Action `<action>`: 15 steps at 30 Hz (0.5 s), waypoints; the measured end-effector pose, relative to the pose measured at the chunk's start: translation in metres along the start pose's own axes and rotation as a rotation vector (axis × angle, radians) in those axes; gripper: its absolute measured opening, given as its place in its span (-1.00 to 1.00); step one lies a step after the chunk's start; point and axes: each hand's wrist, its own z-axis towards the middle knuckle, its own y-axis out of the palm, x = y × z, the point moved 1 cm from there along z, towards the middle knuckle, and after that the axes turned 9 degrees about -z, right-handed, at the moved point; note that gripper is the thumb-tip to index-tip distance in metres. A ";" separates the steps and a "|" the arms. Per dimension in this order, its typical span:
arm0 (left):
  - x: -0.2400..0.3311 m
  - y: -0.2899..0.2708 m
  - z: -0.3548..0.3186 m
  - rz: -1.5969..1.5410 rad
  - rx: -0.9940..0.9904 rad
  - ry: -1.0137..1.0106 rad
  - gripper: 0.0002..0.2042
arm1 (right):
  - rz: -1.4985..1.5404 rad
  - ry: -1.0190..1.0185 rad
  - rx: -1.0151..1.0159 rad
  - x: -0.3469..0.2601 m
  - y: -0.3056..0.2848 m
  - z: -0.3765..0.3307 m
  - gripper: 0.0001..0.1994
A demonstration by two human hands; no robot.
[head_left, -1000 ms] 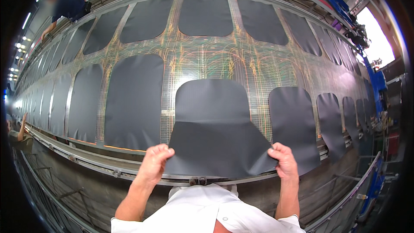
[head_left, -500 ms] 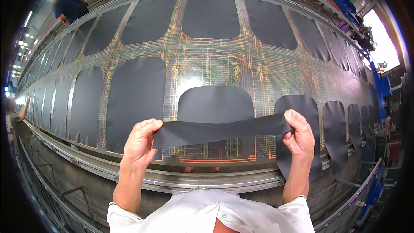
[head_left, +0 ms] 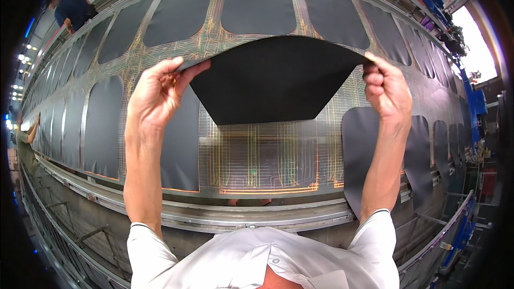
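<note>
Our white shirt, short sleeves

We wear a white collared shirt (head_left: 267,262) with a small button; its short sleeves (head_left: 147,246) end above our bare forearms (head_left: 142,182).

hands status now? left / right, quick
Left hand: closed, pinching the left corner of the black fabric piece, lifted off the table.
Right hand: closed, pinching the same piece's right corner.

Factory floor — long print table (head_left: 225,211) w/ rows of dark fabric panels (head_left: 96,128).
</note>
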 end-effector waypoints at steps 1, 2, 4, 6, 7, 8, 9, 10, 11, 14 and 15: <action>0.004 -0.004 0.007 -0.006 -0.016 -0.006 -0.85 | 0.047 0.004 -0.044 -0.002 0.002 0.003 -0.87; 0.009 -0.003 0.013 0.012 -0.073 -0.034 -0.83 | 0.030 -0.001 -0.053 -0.007 0.003 0.010 -0.88; 0.025 -0.007 0.028 -0.074 -0.138 -0.125 -0.83 | 0.067 0.003 -0.070 -0.012 0.010 0.019 -0.89; 0.032 0.007 0.039 0.053 -0.145 -0.035 -0.82 | 0.090 -0.026 -0.092 -0.026 0.008 0.029 -0.88; 0.040 0.011 0.042 -0.117 -0.337 -0.225 -0.78 | 0.087 -0.053 -0.085 -0.030 0.009 0.034 -0.88; 0.041 0.016 0.051 -0.122 -0.364 -0.203 -0.75 | 0.129 -0.019 -0.111 -0.035 0.010 0.048 -0.87; 0.043 0.021 0.056 -0.121 -0.383 -0.164 -0.72 | 0.176 0.020 -0.154 -0.036 0.016 0.066 -0.87; 0.034 0.035 0.068 0.018 -0.199 0.027 -0.72 | 0.107 -0.082 -0.154 -0.044 0.013 0.072 -0.87; 0.039 0.040 0.084 -0.007 -0.223 -0.003 -0.69 | 0.131 -0.063 -0.217 -0.053 0.013 0.075 -0.87; 0.026 0.060 0.089 -0.078 -0.202 -0.029 -0.65 | 0.166 0.035 -0.238 -0.077 -0.029 0.123 -0.86; 0.050 0.056 0.095 -0.087 -0.204 -0.057 -0.58 | 0.195 0.058 -0.303 -0.082 -0.015 0.130 -0.88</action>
